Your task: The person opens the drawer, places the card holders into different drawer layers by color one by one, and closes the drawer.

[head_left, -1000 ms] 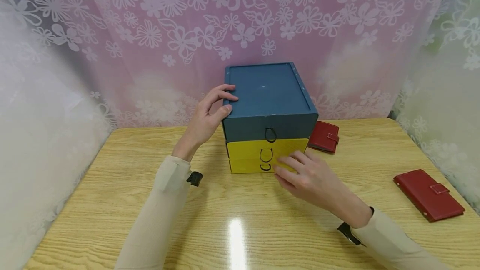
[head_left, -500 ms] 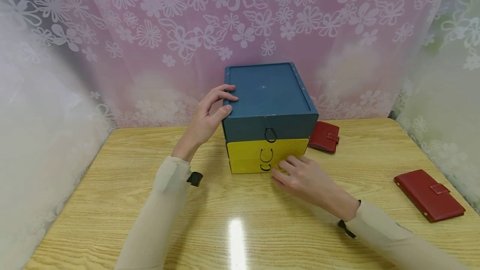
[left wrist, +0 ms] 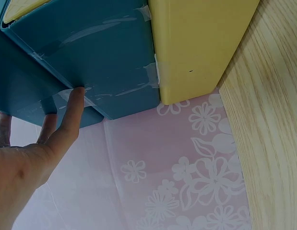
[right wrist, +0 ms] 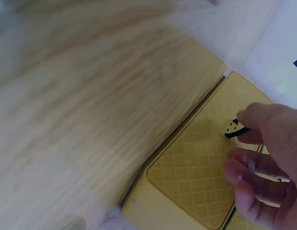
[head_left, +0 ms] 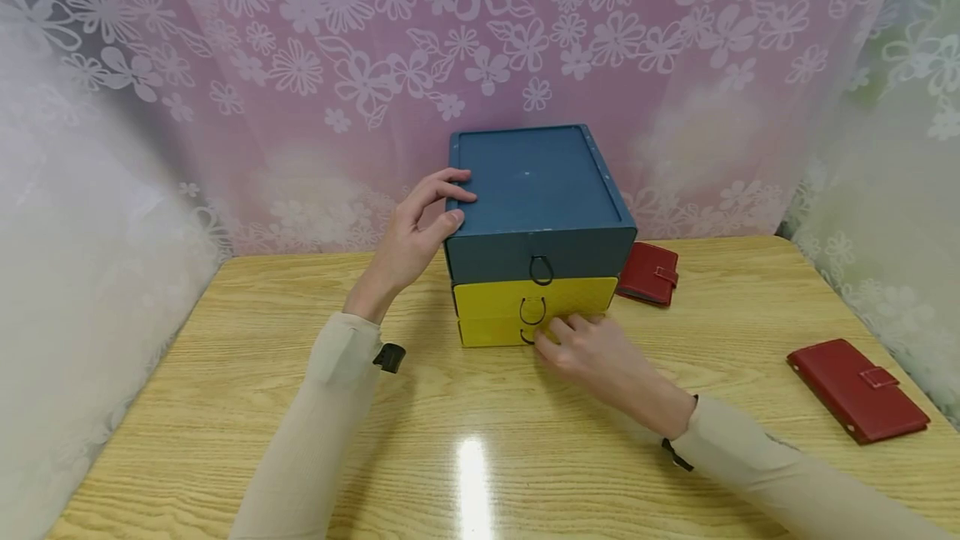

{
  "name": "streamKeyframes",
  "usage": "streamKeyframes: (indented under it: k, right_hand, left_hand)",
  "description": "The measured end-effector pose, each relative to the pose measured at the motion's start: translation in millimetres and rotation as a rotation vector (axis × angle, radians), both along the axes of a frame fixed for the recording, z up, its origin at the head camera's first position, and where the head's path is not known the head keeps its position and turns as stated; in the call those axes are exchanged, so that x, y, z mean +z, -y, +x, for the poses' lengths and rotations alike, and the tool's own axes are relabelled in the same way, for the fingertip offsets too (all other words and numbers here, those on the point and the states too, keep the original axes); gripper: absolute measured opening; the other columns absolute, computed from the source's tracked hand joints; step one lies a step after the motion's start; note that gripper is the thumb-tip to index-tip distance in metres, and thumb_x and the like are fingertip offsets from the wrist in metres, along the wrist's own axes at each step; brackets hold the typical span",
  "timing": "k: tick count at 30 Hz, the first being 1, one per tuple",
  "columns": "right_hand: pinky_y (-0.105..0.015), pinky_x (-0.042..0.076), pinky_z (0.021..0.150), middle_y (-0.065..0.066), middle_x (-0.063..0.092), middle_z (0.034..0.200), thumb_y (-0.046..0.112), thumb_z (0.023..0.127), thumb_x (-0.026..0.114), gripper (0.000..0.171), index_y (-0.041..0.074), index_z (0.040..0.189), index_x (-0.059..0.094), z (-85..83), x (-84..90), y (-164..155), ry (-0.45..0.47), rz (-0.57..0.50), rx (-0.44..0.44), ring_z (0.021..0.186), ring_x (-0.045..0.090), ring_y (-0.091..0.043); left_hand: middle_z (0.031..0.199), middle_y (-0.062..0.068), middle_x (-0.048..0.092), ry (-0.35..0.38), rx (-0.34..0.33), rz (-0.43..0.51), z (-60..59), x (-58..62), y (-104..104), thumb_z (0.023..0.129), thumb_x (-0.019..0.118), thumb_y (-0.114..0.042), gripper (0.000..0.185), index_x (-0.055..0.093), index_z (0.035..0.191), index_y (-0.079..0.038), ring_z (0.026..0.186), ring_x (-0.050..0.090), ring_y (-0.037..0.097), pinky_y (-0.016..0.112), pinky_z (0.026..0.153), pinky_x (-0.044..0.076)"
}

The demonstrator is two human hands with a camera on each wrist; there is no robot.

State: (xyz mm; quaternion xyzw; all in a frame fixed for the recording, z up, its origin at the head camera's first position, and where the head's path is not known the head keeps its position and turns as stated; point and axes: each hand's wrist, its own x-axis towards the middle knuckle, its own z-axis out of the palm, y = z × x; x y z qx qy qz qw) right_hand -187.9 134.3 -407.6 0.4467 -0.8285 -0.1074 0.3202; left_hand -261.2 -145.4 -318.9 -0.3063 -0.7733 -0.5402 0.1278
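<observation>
Fingers of our right hand (head_left: 588,357) meet at thumb and forefinger, pinching the small black cord loop (right wrist: 238,132) on the lowest yellow drawer front (right wrist: 191,172), a panel with a quilted texture. Its other fingers curl loosely close by; whether they touch the yellow we cannot tell. We reach in low from the right, presumably because this loop sits so near the pale wood-grain tabletop (head_left: 420,457). Just above, the second yellow drawer front (head_left: 487,298) carries its own black cord loop, hanging free. Over both sits the square dark blue casing (head_left: 536,177), rimmed on top, completing a stack that stands upright at the far side of the table, near the pink curtain with white flowers (head_left: 487,32). Our left hand (head_left: 420,219) has its fingers spread apart, tips resting along the casing's left edge, thumb near the front corner; nothing is gripped there. We judge this a steadying touch, kept high so that the fronts are left free. Strips of clear tape (left wrist: 150,74) show on the blue side, probably holding layers together. One dark red strapped wallet (head_left: 647,272) lies just beside the stack on the right; another red strapped wallet (head_left: 855,390) lies well apart, nearer the table's right edge.
</observation>
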Motion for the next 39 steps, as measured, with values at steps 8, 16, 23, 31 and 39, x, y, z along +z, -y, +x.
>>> streamKeyframes:
  k: [8,16,23,31,39]
  right_hand:
    - [-0.031,0.055,0.052,-0.007,0.072,0.091,0.002,0.079,0.084,0.020,0.012,0.094,0.075,1.2,-2.5,4,-0.011,-0.051,-0.006,0.071,0.069,-0.024]
    - [-0.036,0.059,0.061,-0.010,0.069,0.099,0.001,0.081,0.082,0.018,0.011,0.095,0.076,5.2,-2.1,4,-0.011,-0.050,-0.020,0.084,0.066,-0.029]
    - [-0.036,0.057,0.061,-0.010,0.069,0.101,0.001,0.082,0.081,0.015,0.009,0.095,0.077,10.4,-1.3,7,-0.017,-0.025,-0.057,0.087,0.064,-0.029]
    - [-0.032,0.056,0.060,-0.012,0.067,0.103,0.003,0.082,0.083,0.015,0.008,0.094,0.076,14.9,-3.4,10,-0.031,-0.002,-0.064,0.091,0.062,-0.028]
    - [-0.036,0.059,0.063,-0.012,0.068,0.102,-0.005,0.109,0.020,0.059,0.007,0.093,0.076,21.6,-4.2,10,-0.091,-0.026,-0.006,0.089,0.063,-0.028]
  left_hand:
    - [0.154,-0.004,0.049,-0.003,0.004,-0.002,0.8,1.8,0,0.104,0.054,-0.020,0.024,0.067,0.123,-0.012,0.148,0.038,0.011,0.048,0.123,0.032]
    - [0.155,-0.002,0.048,-0.005,0.008,-0.003,1.0,1.9,0,0.104,0.053,-0.020,0.025,0.067,0.123,-0.011,0.148,0.039,0.012,0.048,0.123,0.033]
    - [0.155,-0.003,0.048,-0.009,0.009,-0.001,0.1,1.4,0,0.104,0.053,-0.020,0.025,0.067,0.123,-0.012,0.147,0.040,0.013,0.048,0.123,0.032]
    - [0.155,-0.004,0.048,0.002,0.004,-0.006,0.9,1.7,-1,0.104,0.053,-0.020,0.025,0.067,0.124,-0.012,0.148,0.039,0.012,0.048,0.123,0.032]
    - [0.155,-0.003,0.048,0.005,0.006,-0.008,1.7,1.3,0,0.105,0.053,-0.021,0.025,0.066,0.124,-0.012,0.147,0.040,0.014,0.048,0.123,0.032]
